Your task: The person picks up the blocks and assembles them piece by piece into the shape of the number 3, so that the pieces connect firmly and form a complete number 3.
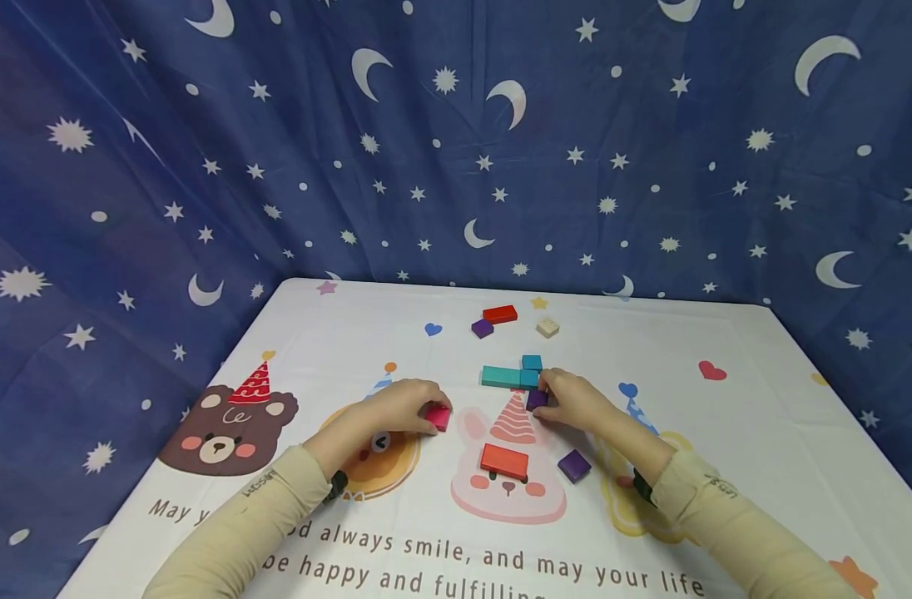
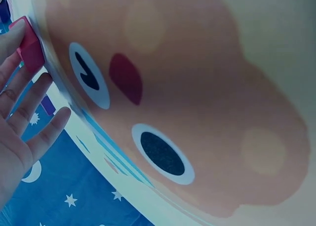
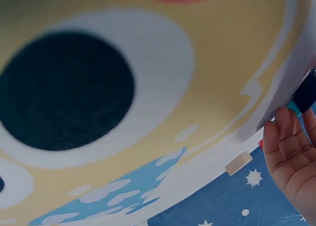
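My left hand [image 1: 405, 405] pinches a pinkish-red block [image 1: 439, 418] between thumb and fingers, low over the white tablecloth. In the left wrist view that block [image 2: 31, 47] is gripped at the fingertips, the other fingers spread. My right hand [image 1: 582, 403] holds a dark purple block [image 1: 536, 401] by its right side. Just behind that block lie a long teal block [image 1: 500, 377], a small blue block [image 1: 528, 379] at its right end, and another blue block [image 1: 532, 362] behind. The right wrist view shows the purple block [image 3: 307, 91] only partly, at the edge.
Nearer me lie an orange-red block [image 1: 504, 461] and a purple block [image 1: 574, 466]. At the back are a red block [image 1: 500, 314], a purple block [image 1: 482, 329] and a cream block [image 1: 547, 328]. A blue star-patterned curtain [image 1: 456, 200] hangs behind the table.
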A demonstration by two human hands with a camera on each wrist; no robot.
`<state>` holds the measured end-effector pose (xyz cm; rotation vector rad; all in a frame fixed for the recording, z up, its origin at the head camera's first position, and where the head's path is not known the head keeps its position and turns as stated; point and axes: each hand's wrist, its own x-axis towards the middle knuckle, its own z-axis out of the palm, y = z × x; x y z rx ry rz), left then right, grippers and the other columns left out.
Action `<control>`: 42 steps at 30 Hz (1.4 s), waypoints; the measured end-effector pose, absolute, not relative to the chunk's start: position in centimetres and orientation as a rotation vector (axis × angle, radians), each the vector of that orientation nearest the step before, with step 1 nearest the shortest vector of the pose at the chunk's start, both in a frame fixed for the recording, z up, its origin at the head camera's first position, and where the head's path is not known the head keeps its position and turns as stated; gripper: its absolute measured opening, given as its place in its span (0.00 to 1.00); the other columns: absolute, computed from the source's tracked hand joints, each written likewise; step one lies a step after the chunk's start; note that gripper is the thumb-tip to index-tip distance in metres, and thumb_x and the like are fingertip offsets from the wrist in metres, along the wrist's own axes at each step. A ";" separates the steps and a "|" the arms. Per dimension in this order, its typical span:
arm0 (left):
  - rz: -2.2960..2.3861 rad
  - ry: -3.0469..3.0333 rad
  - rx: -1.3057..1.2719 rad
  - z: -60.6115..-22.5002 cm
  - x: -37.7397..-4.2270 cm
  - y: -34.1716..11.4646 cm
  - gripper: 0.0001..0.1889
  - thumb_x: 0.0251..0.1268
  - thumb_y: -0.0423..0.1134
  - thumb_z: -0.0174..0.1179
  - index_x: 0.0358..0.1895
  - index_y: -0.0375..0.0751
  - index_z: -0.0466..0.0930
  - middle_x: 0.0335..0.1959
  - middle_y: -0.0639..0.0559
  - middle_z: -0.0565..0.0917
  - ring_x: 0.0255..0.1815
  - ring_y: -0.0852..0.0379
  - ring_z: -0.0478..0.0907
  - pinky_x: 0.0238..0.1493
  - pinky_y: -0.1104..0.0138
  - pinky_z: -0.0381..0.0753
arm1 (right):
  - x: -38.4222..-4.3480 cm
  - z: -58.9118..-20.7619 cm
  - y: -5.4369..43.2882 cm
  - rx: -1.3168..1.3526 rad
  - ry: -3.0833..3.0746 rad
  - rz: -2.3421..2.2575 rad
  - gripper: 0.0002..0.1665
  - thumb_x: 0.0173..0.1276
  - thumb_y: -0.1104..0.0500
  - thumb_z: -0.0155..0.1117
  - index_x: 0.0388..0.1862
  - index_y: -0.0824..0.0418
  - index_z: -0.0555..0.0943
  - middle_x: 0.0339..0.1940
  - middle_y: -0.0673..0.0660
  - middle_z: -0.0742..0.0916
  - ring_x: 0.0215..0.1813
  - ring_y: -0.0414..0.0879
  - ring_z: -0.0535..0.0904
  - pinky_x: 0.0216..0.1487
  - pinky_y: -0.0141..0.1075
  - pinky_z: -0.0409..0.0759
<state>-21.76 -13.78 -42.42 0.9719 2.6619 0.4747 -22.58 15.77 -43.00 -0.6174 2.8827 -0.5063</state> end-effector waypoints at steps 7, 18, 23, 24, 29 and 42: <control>0.466 2.661 0.973 -42.4 -21.8 -13.7 0.18 0.54 0.40 0.69 0.50 0.44 0.82 0.47 0.51 0.83 0.44 0.58 0.76 0.55 0.62 0.76 | -22.5 -43.0 15.8 -0.625 2.892 -0.492 0.20 0.55 0.55 0.72 0.39 0.65 0.76 0.32 0.55 0.79 0.33 0.44 0.72 0.37 0.32 0.76; 0.468 2.663 0.947 -42.3 -21.8 -13.6 0.18 0.54 0.40 0.68 0.50 0.44 0.81 0.48 0.51 0.83 0.46 0.57 0.76 0.57 0.62 0.75 | -22.6 -43.1 15.9 -0.647 2.905 -0.475 0.20 0.55 0.56 0.72 0.40 0.66 0.75 0.32 0.55 0.79 0.33 0.44 0.72 0.36 0.33 0.76; 0.454 2.666 0.956 -42.2 -21.8 -13.6 0.18 0.54 0.40 0.68 0.50 0.44 0.82 0.48 0.51 0.83 0.47 0.56 0.76 0.58 0.61 0.74 | -22.6 -43.2 15.8 -0.650 2.909 -0.473 0.20 0.55 0.56 0.72 0.40 0.65 0.75 0.32 0.56 0.79 0.33 0.45 0.72 0.36 0.33 0.75; 0.455 2.666 0.955 -42.2 -21.8 -13.6 0.18 0.54 0.40 0.68 0.50 0.44 0.82 0.48 0.51 0.83 0.47 0.56 0.76 0.58 0.61 0.74 | -22.6 -43.1 15.8 -0.651 2.909 -0.474 0.20 0.55 0.56 0.72 0.40 0.65 0.75 0.32 0.55 0.79 0.33 0.44 0.72 0.36 0.33 0.75; 0.457 2.662 0.956 -42.3 -21.8 -13.5 0.18 0.54 0.40 0.68 0.50 0.44 0.82 0.48 0.51 0.83 0.48 0.56 0.76 0.59 0.60 0.74 | -22.6 -43.1 15.8 -0.640 2.912 -0.473 0.20 0.55 0.55 0.73 0.39 0.64 0.75 0.30 0.54 0.78 0.32 0.44 0.71 0.34 0.31 0.72; 0.460 2.661 0.947 -42.1 -21.7 -13.4 0.18 0.54 0.40 0.69 0.49 0.43 0.82 0.47 0.51 0.83 0.46 0.56 0.76 0.57 0.60 0.75 | -22.7 -43.1 15.8 -0.661 2.911 -0.458 0.20 0.56 0.55 0.72 0.39 0.65 0.74 0.32 0.55 0.79 0.33 0.44 0.71 0.36 0.33 0.74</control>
